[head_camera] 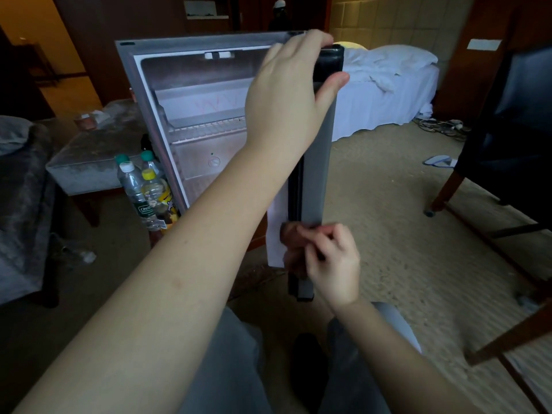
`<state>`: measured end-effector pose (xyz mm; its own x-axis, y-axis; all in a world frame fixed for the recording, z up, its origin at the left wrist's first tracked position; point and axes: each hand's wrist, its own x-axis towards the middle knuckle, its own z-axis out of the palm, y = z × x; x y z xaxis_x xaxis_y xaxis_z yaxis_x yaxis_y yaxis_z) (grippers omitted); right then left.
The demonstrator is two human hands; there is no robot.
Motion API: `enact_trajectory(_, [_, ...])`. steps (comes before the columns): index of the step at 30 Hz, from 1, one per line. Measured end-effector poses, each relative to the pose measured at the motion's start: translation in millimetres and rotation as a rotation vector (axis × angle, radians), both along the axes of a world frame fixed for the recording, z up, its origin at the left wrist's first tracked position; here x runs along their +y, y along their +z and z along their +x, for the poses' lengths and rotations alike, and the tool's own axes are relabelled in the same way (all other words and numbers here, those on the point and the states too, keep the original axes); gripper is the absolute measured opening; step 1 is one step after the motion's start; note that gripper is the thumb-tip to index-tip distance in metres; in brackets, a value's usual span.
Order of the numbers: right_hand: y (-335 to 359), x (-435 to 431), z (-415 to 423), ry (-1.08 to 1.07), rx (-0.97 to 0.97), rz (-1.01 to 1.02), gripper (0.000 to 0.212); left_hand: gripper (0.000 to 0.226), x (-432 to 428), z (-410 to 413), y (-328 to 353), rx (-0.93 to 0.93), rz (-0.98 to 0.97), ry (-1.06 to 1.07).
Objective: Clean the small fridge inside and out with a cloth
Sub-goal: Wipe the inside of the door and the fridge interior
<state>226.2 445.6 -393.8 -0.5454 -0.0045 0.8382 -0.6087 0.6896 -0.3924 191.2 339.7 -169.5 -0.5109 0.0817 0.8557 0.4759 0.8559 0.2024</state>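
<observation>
Mini fridge (194,130), open: left hand (286,94) grips the door (319,162) top corner; right hand (334,264), fingers curled, pinches a cloth (291,237) against its lower edge.

Plastic bottles (143,189) stand clustered on the carpet (403,234) at 8 o'clock, beside a grey padded stool (89,162) at 9. A bed (385,100) with rumpled white sheets lies at 2 o'clock, with cables (442,127) near its foot. A slipper (437,160) and a dark chair (513,121) are at 3.

Hotel-like bedroom: white-sheeted bed (385,94), carpet (397,234), padded headboard wall (388,22).
</observation>
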Motion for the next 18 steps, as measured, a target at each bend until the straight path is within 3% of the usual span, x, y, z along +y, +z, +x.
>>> enact_trajectory(3, [48.9,8.4,-11.5,-0.019,0.173,-0.084,0.030,0.042,1.9,0.1,0.9,-0.004,-0.016,-0.005])
enact_trajectory(5, [44.3,13.9,-13.4,-0.023,0.181,-0.063,0.031,0.042,1.3,0.5,2.0,-0.001,-0.022,-0.005])
enact_trajectory(14, [-124.4,10.9,7.7,0.071,-0.337,0.364,0.029,0.040,-17.0,2.0,-0.1,-0.023,0.021,-0.028])
enact_trajectory(16, [-139.4,12.7,7.6,0.096,-0.431,0.446,0.027,0.040,-21.2,1.5,0.4,-0.031,0.014,-0.040])
enact_trajectory(18, [-129.3,15.1,4.2,0.108,-0.402,0.425,0.027,0.041,-23.3,1.1,1.1,-0.034,0.003,-0.047])
